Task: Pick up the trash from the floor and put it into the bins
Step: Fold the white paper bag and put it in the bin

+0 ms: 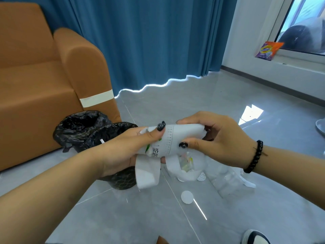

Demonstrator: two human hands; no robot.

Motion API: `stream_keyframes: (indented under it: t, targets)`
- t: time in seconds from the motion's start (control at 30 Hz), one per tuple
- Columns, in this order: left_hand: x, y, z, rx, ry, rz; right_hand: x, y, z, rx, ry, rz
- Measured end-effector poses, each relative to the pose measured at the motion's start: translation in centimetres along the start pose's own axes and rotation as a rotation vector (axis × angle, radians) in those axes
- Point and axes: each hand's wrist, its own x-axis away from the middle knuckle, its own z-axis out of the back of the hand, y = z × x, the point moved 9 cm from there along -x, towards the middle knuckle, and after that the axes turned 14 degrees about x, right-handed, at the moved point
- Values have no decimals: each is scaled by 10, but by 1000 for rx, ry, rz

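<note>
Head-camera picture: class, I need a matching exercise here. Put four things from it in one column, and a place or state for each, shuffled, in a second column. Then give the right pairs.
Things
1. white paper bag
2. bin with black liner
3. white round disc
4. detergent packet

Places or states
A. on the window ledge
B. lying on the grey floor
C. held in both hands
D. standing beside the orange sofa

Pairs: 1-C, 2-D, 3-B, 4-A. The left hand and right hand grip the bag.

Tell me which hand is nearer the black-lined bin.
Left. The left hand grips the white paper bag right in front of the bin, overlapping it in view; the right hand holds the bag's far end, farther away.
</note>
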Motion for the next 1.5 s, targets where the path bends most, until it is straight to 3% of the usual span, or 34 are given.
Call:
stream_keyframes:
  t: [0.1, 0.17, 0.4, 0.57, 0.77, 1.07, 1.2, 1.27, 1.37, 1.5]
  targets:
    - [-2, -6, 6, 10, 9, 58, 4, -18, 0, 222, 56, 272]
    - [-3, -6, 10, -8, 42, 49, 4, -17, -2, 236, 46, 290]
    - [-7, 4, 19, -63, 145, -74, 5, 21, -19, -25, -98, -147]
    - [-11, 11, 25, -140, 206, -210, 18, 40, -53, -714, -214, -552]
    - [-16, 16, 23, -301, 240, -331, 21, 53, -64, -922, -141, -735]
    - [-24, 11, 23, -339, 242, -381, 22, 55, -78, -1016, -198, -847]
    - [-28, 4, 21, -449, 136, -272, 27, 61, -78, -962, -131, -870]
    - [-33, -2, 32, -342, 117, -173, 29, 65, -74, -905, -91, -862]
    - [-43, -20, 79, -243, 274, 17, 30, 72, -66, -805, -36, -859]
    - [-48, -66, 150, -592, 426, 271, 32, 76, -61, -739, -13, -857]
